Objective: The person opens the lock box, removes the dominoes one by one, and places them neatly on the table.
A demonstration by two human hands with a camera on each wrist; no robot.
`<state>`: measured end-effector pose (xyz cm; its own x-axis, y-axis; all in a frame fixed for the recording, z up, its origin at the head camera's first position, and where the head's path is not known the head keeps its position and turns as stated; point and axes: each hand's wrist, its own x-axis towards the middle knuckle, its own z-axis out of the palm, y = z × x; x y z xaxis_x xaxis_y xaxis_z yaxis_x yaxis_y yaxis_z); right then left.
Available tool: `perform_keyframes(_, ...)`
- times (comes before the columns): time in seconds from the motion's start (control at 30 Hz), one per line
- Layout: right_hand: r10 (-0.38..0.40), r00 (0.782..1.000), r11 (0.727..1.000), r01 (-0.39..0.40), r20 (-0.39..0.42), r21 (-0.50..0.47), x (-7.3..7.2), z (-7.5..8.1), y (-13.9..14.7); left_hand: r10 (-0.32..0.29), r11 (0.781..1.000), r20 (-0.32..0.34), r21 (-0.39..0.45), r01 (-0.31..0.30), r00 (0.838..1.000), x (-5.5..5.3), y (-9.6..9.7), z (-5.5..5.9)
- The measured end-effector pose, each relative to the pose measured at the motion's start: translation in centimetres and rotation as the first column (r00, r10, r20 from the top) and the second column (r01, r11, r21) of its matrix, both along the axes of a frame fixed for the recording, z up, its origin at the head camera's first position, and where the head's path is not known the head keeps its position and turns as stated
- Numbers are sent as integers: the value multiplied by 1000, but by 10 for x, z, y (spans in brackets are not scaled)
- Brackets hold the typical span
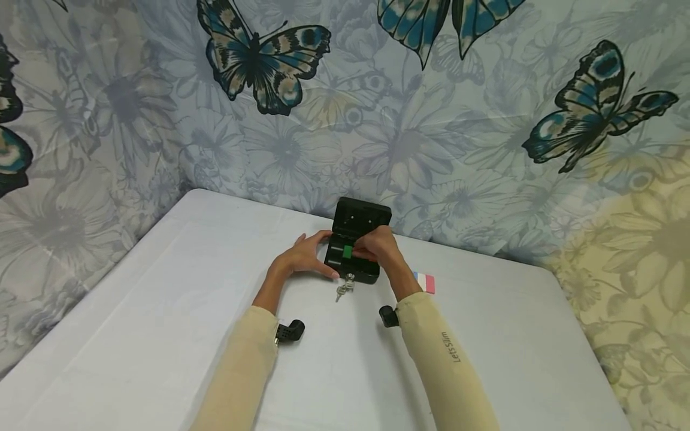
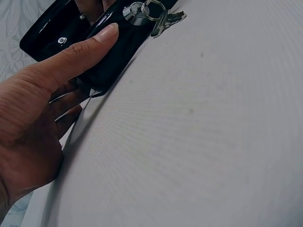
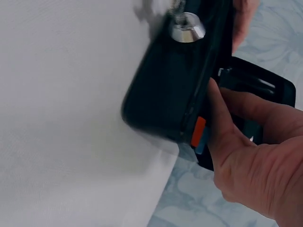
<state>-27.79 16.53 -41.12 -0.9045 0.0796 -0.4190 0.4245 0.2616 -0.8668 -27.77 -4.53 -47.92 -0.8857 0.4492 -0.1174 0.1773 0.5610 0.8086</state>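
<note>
A black cash box (image 1: 335,254) stands on the table with its lid (image 1: 361,216) raised. My left hand (image 1: 304,256) grips its left end, the thumb along the front wall and the other fingers round the side. Inside the box, a green piece (image 1: 347,252) shows beside the fingers of my right hand (image 1: 377,245). That hand reaches in from the right with bent fingers; its fingertips are hidden, so what they hold cannot be told. In the right wrist view, an orange piece (image 3: 198,131) and a blue piece (image 3: 202,143) show at the box's rim.
Keys (image 1: 342,290) hang on a ring from the round lock (image 2: 136,12) on the box's front. On the white table (image 1: 329,359), a small blue, white and pink striped piece (image 1: 429,284) lies right of the box, partly behind my right forearm. A butterfly-patterned cloth (image 1: 302,143) hangs behind.
</note>
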Motion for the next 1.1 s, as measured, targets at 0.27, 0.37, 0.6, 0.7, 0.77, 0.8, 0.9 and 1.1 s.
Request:
perform_keyframes(0.27,62,991,974,-34,-116,226,6,-5,-5,10,1000,5,-11,-10,1000,0,0,-2)
perform_keyframes(0.37,92,985,949,-44,-142,313,9,-4,-5,14,1000,9,-10,-14,1000,0,0,-1)
perform_keyframes(0.6,87,978,942,-19,-188,335,12,-7,-6,12,1000,13,-18,-12,1000,1,1,0)
perform_keyframes(0.7,77,983,959,-27,-168,282,10,-7,-10,13,1000,9,-15,-13,1000,1,0,0)
perform_keyframes(0.77,82,985,953,-31,-155,303,10,-6,-14,6,1000,4,-8,-6,1000,0,0,-1)
perform_keyframes(0.8,91,984,942,-36,-152,333,10,-6,-16,4,1000,1,-3,-4,1000,0,0,-2)
perform_keyframes(0.9,118,982,892,-39,-148,451,9,-5,-20,-2,1000,-7,9,2,1000,-1,1,-3)
perform_keyframes(1.1,95,984,891,-18,-147,454,10,-6,-23,-6,1000,-10,20,7,1000,0,0,-2)
